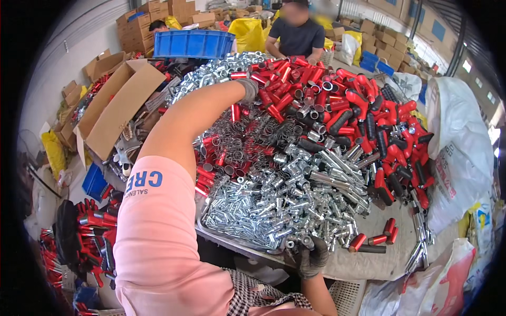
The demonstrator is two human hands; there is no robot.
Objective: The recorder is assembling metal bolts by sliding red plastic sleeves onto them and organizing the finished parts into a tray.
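My left hand (pixel 250 90), in a grey glove, reaches across to the far side of the heap. It is against the red metal tubes (pixel 271 109), and its fingers are mostly hidden. At the near table edge, my right hand (pixel 312 258), in a dark grey glove, has its fingers curled beside the silver metal fittings (pixel 295 197). What sits in those fingers is too small to make out. Thin wire springs (pixel 240 137) lie in the middle of the heap, and small silver pins (pixel 232 213) fill the near left.
Red-and-black handles (pixel 390 126) are piled at the right, near a white sack (pixel 456 147). An open cardboard box (pixel 124 108) stands at the left and a blue crate (pixel 192 43) at the back. Across the table is another person (pixel 298 34). Several loose red tubes (pixel 377 240) lie near the front edge.
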